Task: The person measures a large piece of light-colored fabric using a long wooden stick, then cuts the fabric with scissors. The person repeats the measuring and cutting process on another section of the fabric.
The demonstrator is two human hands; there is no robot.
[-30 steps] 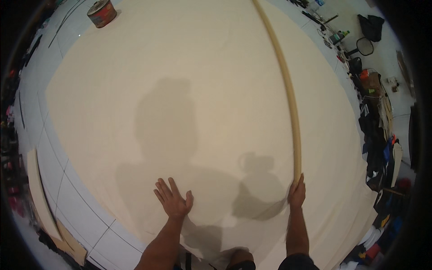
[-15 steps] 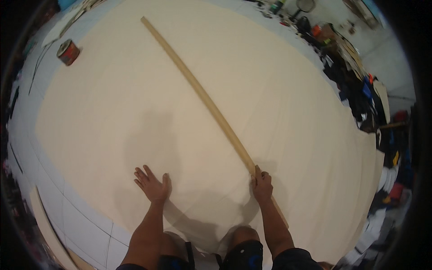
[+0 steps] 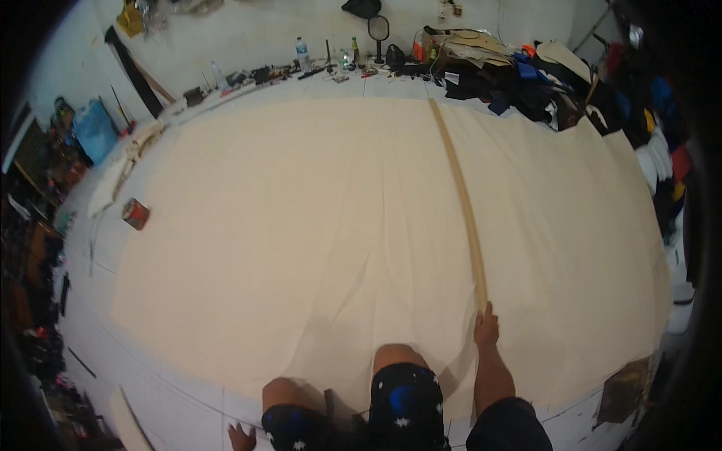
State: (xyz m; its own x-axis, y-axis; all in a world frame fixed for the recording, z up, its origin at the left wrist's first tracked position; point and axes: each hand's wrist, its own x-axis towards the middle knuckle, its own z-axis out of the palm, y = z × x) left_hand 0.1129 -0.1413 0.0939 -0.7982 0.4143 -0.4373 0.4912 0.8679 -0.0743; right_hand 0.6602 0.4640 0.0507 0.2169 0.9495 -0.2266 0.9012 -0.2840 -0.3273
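Note:
A wide sheet of cream fabric [image 3: 248, 195] lies spread over the tiled floor, with creases running through its middle. Across it stretches a long, flat wooden slat [image 3: 460, 177], reaching from near my knees to the sheet's far edge. My right hand [image 3: 487, 329] grips the slat's near part, its fingers wrapped round the wood. Low at the left, beside my knee, my left hand [image 3: 241, 437] is down at the white tiles with fingers apart and nothing in it; its wrist is cut off by the frame's lower edge.
A red tin can [image 3: 135, 214] stands at the sheet's left edge. Dark cloths [image 3: 519, 90] pile up at the back right, and bottles [image 3: 302, 54] line the far wall. A wooden block [image 3: 624, 392] sits at the lower right, a pale board [image 3: 129, 421] at the lower left.
The slat has swung from a slant to nearly straight ahead and lies further right, my right hand still on it. My left hand has drawn back off the fabric. The view has tilted up.

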